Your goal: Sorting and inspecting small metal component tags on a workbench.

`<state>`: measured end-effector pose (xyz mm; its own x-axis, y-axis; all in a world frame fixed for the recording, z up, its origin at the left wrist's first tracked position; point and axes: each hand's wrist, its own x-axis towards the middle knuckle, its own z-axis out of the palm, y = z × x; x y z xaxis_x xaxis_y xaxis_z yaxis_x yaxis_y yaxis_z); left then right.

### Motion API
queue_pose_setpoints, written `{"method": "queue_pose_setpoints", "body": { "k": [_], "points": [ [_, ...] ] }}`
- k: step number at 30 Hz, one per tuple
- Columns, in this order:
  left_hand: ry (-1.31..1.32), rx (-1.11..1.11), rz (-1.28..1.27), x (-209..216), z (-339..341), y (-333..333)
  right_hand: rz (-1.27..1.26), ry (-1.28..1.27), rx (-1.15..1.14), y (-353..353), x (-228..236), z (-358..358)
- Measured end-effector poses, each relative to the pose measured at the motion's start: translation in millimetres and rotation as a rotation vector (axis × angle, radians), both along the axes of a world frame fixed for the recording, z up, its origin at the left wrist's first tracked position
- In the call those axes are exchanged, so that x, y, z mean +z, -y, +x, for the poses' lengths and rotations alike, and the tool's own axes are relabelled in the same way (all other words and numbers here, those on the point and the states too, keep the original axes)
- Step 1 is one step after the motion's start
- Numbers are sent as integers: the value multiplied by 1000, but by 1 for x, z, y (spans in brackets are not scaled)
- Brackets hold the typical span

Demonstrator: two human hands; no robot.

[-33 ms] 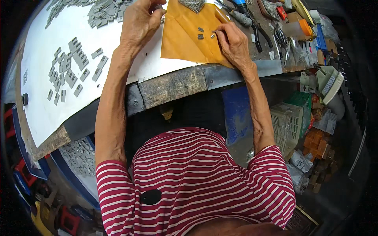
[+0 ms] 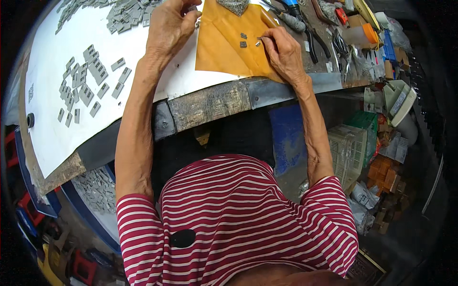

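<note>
At the top of the table, left of an orange-brown sheet (image 2: 219,55), my left hand (image 2: 171,28) has its thumb and fingers bent together. The picture's upper edge cuts off part of it, and what the fingertips hold is too small to make out. Over the sheet's right side, my right hand (image 2: 285,52) pinches with thumb and forefinger; a tiny dark bit shows at the tips. Close by lie a small silvery piece (image 2: 258,44), a dark square piece (image 2: 243,44) and another small dark piece (image 2: 244,35). A heap of tiny metal parts (image 2: 234,5) sits at the sheet's far end.
Grey rectangular pieces (image 2: 86,93) are scattered on the white table covering (image 2: 47,148), with a denser pile (image 2: 129,16) farther back. Black-handled pliers (image 2: 312,45) and other tools lie right of the sheet. Below the table's left edge stands a blue-rimmed bin (image 2: 86,221) of grey pieces.
</note>
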<state>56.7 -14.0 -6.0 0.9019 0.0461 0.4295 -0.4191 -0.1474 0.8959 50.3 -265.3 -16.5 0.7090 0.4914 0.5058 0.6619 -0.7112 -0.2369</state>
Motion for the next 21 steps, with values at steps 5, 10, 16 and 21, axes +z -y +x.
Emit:
{"method": "queue_pose_setpoints", "body": {
  "k": [5,10,16,21],
  "points": [
    [-49,15,128,9,-2,-2,-21,-144,6,1,9,3],
    [-56,-7,158,12,-2,-2,-13,-197,47,0,13,7],
    [-157,-52,21,14,-3,-2,3,-331,5,1,16,6],
    [-88,-16,7,13,-3,-3,-10,-281,36,3,12,6]
  ]
}}
